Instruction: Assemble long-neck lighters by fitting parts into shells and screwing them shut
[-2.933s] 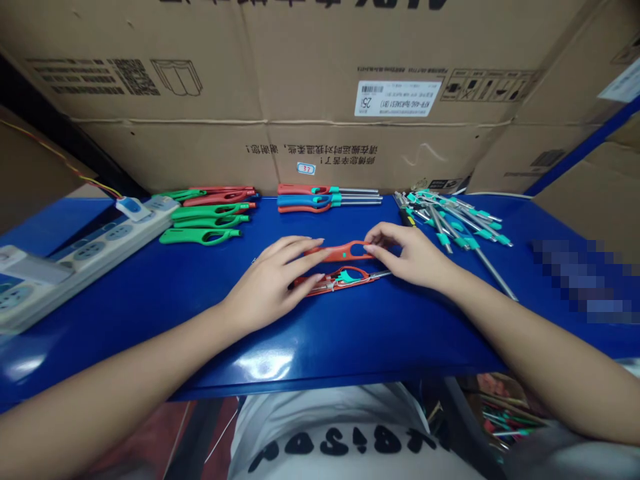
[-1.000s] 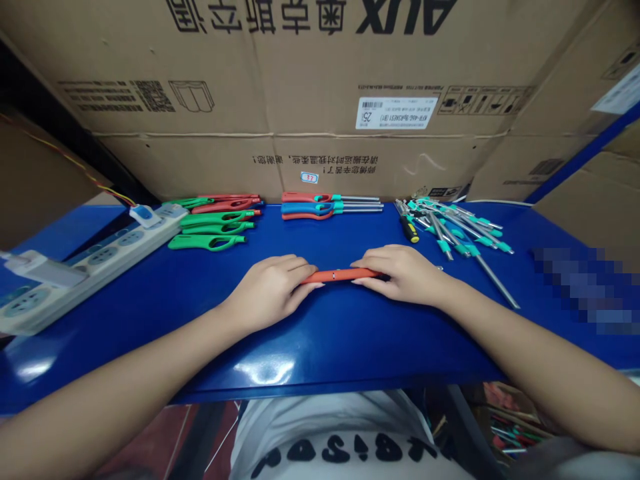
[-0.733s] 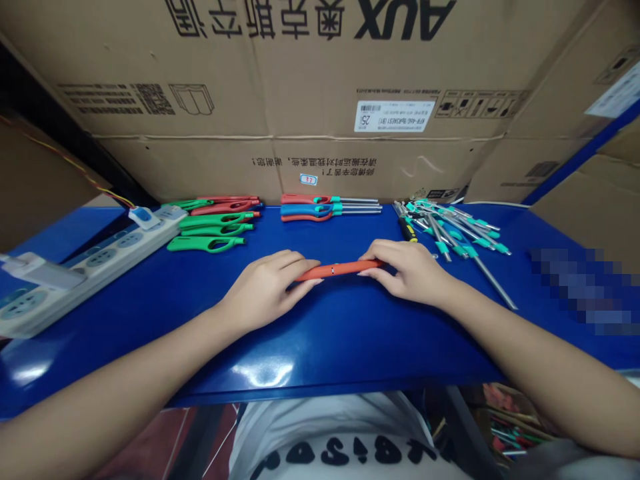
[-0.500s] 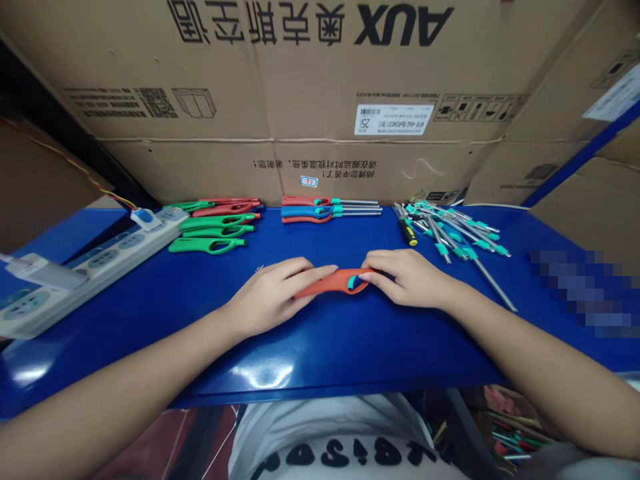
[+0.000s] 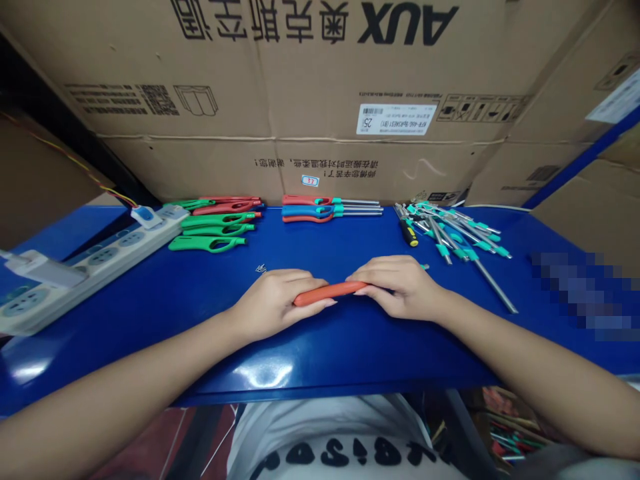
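An orange-red lighter handle (image 5: 327,293) is held level above the blue table, its narrow edge facing me. My left hand (image 5: 275,300) is closed round its left end, thumb below and fingers above. At the right end, my right hand (image 5: 400,287) grips it between thumb and fingers and hides that end. A small teal bit (image 5: 425,267) shows just behind my right hand. Beyond my left hand lies a little heap of screws or pins (image 5: 261,269).
Green and red lighter handles (image 5: 215,227) lie at back left, beside a white power strip (image 5: 100,260). Lighters with metal tubes (image 5: 333,210) lie at back centre. Loose tubes with teal ends (image 5: 460,233) and a black-yellow screwdriver (image 5: 409,233) are at back right. A cardboard wall (image 5: 310,73) stands behind.
The lighter handle has been rolled in my hands, so its trigger opening no longer shows and its edge faces me. My left hand has shifted slightly down, uncovering the little heap behind it.
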The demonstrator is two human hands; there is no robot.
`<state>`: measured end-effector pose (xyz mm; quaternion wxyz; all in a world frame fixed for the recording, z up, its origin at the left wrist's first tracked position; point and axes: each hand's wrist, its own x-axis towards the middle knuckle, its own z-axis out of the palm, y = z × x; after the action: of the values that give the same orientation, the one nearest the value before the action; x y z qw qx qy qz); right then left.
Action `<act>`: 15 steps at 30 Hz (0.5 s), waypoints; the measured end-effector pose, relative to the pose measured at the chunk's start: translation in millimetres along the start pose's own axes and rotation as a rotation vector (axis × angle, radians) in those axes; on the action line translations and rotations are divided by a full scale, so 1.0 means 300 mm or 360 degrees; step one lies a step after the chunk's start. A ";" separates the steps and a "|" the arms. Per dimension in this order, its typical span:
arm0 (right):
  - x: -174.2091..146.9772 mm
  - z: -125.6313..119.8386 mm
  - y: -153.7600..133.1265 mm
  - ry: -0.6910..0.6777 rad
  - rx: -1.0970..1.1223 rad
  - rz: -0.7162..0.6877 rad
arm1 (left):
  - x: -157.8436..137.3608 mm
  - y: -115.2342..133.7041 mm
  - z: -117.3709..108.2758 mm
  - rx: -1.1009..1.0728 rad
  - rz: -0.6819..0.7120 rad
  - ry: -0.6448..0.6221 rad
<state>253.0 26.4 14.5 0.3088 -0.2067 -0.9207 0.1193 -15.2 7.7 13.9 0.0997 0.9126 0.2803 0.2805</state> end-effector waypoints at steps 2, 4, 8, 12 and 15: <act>0.000 -0.001 0.001 0.0005 -0.0051 0.0009 | -0.001 -0.004 0.002 0.0057 0.0011 0.0029; 0.001 -0.008 0.008 -0.0015 -0.0112 0.0029 | -0.001 -0.012 0.000 0.0105 0.0011 0.0041; -0.002 -0.036 0.040 -0.0139 -0.0307 0.0076 | 0.002 -0.024 -0.012 0.0060 -0.0035 0.0047; -0.009 -0.057 0.065 -0.0210 -0.0313 0.0108 | 0.005 -0.022 -0.019 0.0042 -0.0123 0.0016; -0.012 -0.051 0.058 -0.0224 -0.0404 0.0104 | 0.003 -0.018 -0.013 0.0064 -0.0169 -0.0021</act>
<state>270.4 41.5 18.4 0.2110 -0.2650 -0.9405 0.0260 -19.2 12.8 15.7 0.0980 0.9001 0.3333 0.2630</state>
